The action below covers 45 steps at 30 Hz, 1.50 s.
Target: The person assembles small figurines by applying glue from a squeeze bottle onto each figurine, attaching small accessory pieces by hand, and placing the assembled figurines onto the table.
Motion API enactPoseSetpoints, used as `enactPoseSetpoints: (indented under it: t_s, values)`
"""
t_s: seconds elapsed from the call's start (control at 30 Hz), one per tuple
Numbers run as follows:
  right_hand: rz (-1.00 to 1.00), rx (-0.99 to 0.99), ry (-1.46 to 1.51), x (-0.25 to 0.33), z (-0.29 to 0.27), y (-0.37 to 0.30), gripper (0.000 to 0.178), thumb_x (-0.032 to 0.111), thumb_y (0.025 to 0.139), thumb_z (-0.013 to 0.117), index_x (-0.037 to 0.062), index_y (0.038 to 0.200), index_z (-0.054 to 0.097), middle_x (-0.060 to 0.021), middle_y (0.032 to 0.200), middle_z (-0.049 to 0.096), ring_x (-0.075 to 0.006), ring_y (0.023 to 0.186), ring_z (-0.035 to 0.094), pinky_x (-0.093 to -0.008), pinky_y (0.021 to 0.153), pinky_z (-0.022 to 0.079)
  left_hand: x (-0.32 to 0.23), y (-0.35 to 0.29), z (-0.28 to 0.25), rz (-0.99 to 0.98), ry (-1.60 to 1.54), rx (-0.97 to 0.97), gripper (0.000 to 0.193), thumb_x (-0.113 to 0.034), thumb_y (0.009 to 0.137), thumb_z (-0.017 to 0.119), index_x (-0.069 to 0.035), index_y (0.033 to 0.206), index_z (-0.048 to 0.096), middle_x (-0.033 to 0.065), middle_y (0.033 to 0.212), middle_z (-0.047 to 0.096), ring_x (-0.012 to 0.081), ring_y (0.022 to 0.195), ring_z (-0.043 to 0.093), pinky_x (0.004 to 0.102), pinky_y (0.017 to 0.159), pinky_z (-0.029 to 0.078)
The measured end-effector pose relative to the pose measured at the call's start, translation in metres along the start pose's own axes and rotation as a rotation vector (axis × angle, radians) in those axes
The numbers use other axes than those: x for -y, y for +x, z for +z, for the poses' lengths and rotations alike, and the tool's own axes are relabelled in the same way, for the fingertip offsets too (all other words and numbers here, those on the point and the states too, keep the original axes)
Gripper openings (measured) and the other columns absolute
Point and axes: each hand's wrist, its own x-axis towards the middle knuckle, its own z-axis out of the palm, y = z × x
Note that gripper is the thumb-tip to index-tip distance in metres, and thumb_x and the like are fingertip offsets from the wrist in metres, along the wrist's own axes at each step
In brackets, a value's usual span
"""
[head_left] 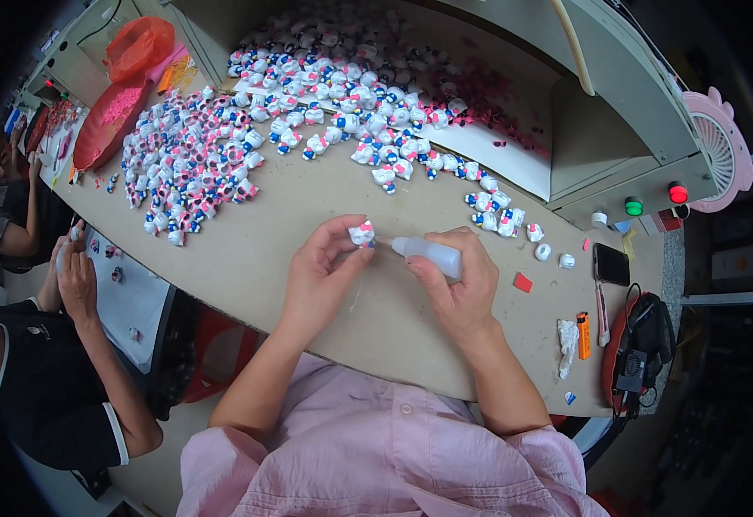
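Between thumb and fingers, my left hand (324, 271) pinches a small white figurine (361, 233) with pink and blue parts, held above the middle of the table. My right hand (464, 283) is wrapped round a small translucent squeeze bottle (432, 256), tipped sideways with its nozzle pointing left at the figurine. The nozzle's tip is close to the figurine; I cannot tell whether it touches. Beyond my hands, a pile of similar white, pink and blue figurines (342, 86) spreads across the table and back under a cabinet.
More figurines (191, 155) lie heaped on the left, by a red basin (111, 121) of pink pieces. On the right are a phone (611, 264), an orange lighter (583, 334), a crumpled tissue (567, 347) and a black-and-red pouch (639, 353). A co-worker (58, 370) sits at left.
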Motion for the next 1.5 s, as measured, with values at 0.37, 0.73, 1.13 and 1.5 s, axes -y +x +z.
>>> enactPoseSetpoints:
  t_s: [0.37,0.73,1.13,1.5]
  values:
    - [0.012,-0.006,-0.006,-0.002,0.002,-0.001,0.034,0.02,0.077,0.085,0.0037,0.097,0.062,-0.0103,0.085,0.064,-0.0263,0.073,0.063,-0.0352,0.062,0.05,0.0,-0.001,-0.001,-0.016,-0.012,0.005,0.039,0.002,0.091,0.066,-0.001,0.128,0.057,0.0048,0.116,0.063,0.0102,0.104,0.062,0.0242,0.086,0.052]
    - [0.182,0.01,0.088,-0.006,-0.001,-0.002,0.031,0.016,0.08,0.083,0.0036,0.099,0.06,-0.0082,0.085,0.064,-0.0201,0.073,0.063,-0.0336,0.064,0.051,0.0,0.001,0.003,0.0,-0.042,-0.03,0.039,0.003,0.091,0.066,0.0,0.128,0.057,0.0038,0.111,0.063,0.0095,0.099,0.062,0.0238,0.086,0.052]
    - [0.307,-0.006,-0.486,-0.125,-0.084,0.108,0.023,0.013,0.091,0.066,0.0001,0.109,0.063,-0.022,0.1,0.066,-0.0358,0.094,0.064,-0.0418,0.083,0.051,-0.006,0.001,0.004,0.002,-0.014,0.014,0.044,0.001,0.094,0.063,0.0,0.137,0.051,0.0046,0.111,0.063,0.0127,0.1,0.063,0.0326,0.091,0.057]
    - [0.672,0.302,0.388,-0.035,-0.034,0.068,0.017,0.017,0.095,0.066,0.0014,0.102,0.063,-0.0043,0.087,0.066,-0.008,0.07,0.06,-0.0235,0.062,0.05,-0.002,0.002,-0.005,0.0,-0.043,0.006,0.044,0.004,0.092,0.063,0.002,0.135,0.053,0.0067,0.117,0.062,0.0119,0.101,0.061,0.0293,0.089,0.057]
